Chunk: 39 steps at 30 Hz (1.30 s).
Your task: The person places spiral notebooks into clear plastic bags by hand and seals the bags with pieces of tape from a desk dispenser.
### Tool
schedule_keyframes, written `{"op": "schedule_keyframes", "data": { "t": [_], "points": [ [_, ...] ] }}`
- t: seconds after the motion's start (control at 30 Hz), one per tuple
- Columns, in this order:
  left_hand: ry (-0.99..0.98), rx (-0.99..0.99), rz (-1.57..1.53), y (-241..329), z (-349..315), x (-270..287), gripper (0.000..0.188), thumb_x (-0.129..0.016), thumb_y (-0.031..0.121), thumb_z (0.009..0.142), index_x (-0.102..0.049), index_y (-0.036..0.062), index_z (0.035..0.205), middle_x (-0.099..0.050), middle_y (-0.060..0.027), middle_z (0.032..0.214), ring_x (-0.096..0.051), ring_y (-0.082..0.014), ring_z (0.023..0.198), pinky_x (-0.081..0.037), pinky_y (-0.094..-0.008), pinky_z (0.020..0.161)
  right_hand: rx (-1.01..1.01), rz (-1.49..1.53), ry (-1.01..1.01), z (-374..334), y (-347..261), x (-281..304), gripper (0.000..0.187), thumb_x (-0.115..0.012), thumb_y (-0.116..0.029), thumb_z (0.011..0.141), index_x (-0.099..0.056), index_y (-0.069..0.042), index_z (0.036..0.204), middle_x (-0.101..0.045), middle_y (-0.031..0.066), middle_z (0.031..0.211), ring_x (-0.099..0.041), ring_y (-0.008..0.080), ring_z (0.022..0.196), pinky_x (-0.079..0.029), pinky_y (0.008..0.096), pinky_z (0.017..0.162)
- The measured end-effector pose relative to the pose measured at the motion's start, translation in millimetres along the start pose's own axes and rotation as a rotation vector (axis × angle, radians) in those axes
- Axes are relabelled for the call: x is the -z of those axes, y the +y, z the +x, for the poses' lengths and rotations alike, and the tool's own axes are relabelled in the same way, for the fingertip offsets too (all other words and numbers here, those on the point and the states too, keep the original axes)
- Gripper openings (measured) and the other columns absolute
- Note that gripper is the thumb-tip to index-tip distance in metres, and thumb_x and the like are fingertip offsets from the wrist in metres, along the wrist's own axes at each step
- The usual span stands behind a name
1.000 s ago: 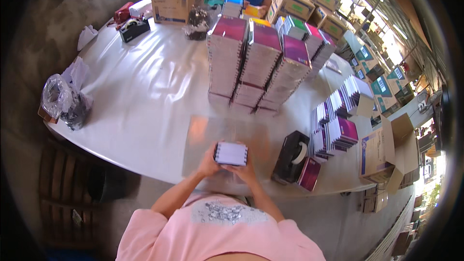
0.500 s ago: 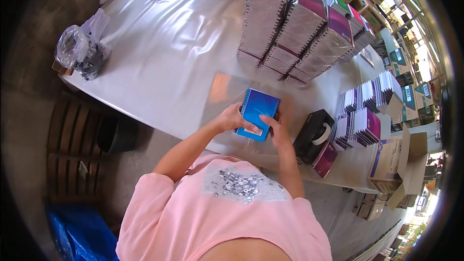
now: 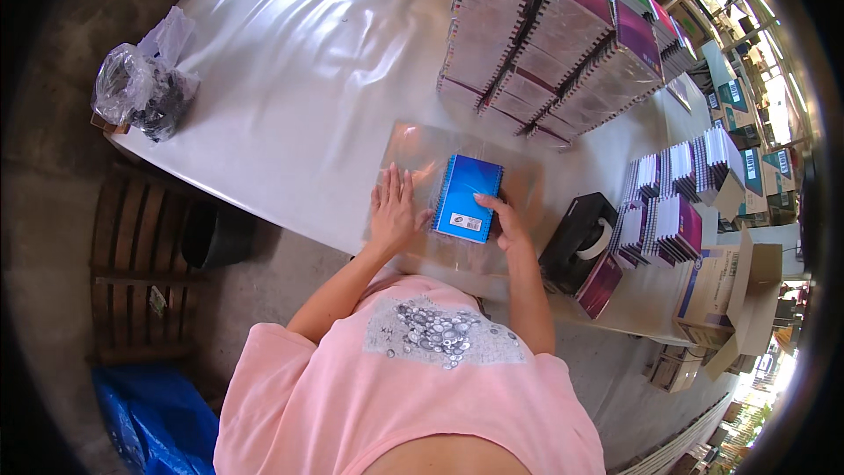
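A blue spiral notebook (image 3: 472, 186) with a small white label lies on a clear plastic sheet (image 3: 415, 142) at the near side of the table. My left hand (image 3: 393, 215) rests on the sheet left of the notebook, fingers stretched out, with its thumb close to the spiral edge. Gripping the notebook's right edge is my right hand (image 3: 507, 222), its thumb on the cover. The fingers of that hand are mostly hidden beneath and beside the notebook.
Tall stacks of wrapped spiral notebooks (image 3: 563, 44) stand on the table (image 3: 290, 97) ahead. A black tape dispenser (image 3: 576, 237) sits right of my right hand, beside more notebook piles (image 3: 673, 229) and an open carton (image 3: 712, 290). A plastic bag (image 3: 132, 92) is at the left corner.
My left hand has let go of the notebook and moved left onto the plastic sheet. The notebook has come down flatter, its label now uncovered. My right hand stays at its right edge.
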<state>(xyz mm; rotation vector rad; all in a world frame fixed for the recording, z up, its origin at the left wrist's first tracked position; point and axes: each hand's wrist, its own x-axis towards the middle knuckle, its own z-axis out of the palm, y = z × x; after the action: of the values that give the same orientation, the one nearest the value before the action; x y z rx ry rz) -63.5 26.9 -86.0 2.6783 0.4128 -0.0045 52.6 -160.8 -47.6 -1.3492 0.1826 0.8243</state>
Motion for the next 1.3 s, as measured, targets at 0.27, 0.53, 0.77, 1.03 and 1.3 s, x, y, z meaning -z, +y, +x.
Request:
{"op": "schedule_keyframes", "data": {
  "t": [0.27,0.53,0.77,1.03,1.3],
  "points": [
    [-0.037,0.093,0.117,23,-3,25,0.08,-0.06,0.041,0.083,-0.02,0.0071,0.144,-0.015,-0.0167,0.15,-0.005,-0.0333,0.14,-0.012,-0.0546,0.108,-0.005,0.019,-0.033,-8,-9,-4,0.071,-0.078,-0.022,0.066,-0.046,0.001,0.124,-0.057,0.015,0.111,-0.058,0.025,0.1,-0.05,0.0378,0.086],
    [0.078,0.046,-0.648,-3,22,58,0.082,-0.074,0.009,0.071,-0.034,0.0307,0.14,-0.047,-0.019,0.115,-0.061,-0.017,0.064,-0.051,-0.0301,0.065,-0.009,0.069,-0.071,-7,-9,-5,0.069,-0.078,-0.019,0.066,-0.045,0.003,0.123,-0.057,0.0156,0.112,-0.058,0.0248,0.1,-0.05,0.0381,0.086],
    [-0.018,0.27,-0.809,-20,25,80,0.094,-0.077,0.006,0.07,-0.023,0.029,0.144,-0.053,-0.0172,0.103,-0.061,-0.0143,0.072,-0.052,-0.0273,0.067,-0.023,0.067,-0.099,-4,-9,-2,0.07,-0.079,-0.018,0.066,-0.045,0.003,0.123,-0.057,0.0163,0.112,-0.058,0.0253,0.101,-0.05,0.0389,0.087],
    [-0.133,0.38,-1.066,-29,28,76,0.076,-0.072,0.005,0.073,-0.035,0.0168,0.139,-0.062,-0.0147,0.094,-0.065,-0.0173,0.074,-0.052,-0.0271,0.064,-0.013,0.074,-0.078,0,-5,1,0.068,-0.078,-0.017,0.065,-0.046,0.002,0.122,-0.058,0.0155,0.112,-0.058,0.026,0.101,-0.049,0.0399,0.089],
    [-0.254,0.153,-0.66,-22,31,78,0.065,-0.064,0.002,0.071,-0.048,0.0172,0.132,-0.061,-0.0121,0.113,-0.06,-0.012,0.065,-0.05,-0.0264,0.061,0.01,0.121,-0.078,0,-20,-9,0.065,-0.078,-0.015,0.064,-0.049,-0.001,0.12,-0.058,0.0128,0.109,-0.057,0.0254,0.102,-0.048,0.0392,0.089]
  ]
}}
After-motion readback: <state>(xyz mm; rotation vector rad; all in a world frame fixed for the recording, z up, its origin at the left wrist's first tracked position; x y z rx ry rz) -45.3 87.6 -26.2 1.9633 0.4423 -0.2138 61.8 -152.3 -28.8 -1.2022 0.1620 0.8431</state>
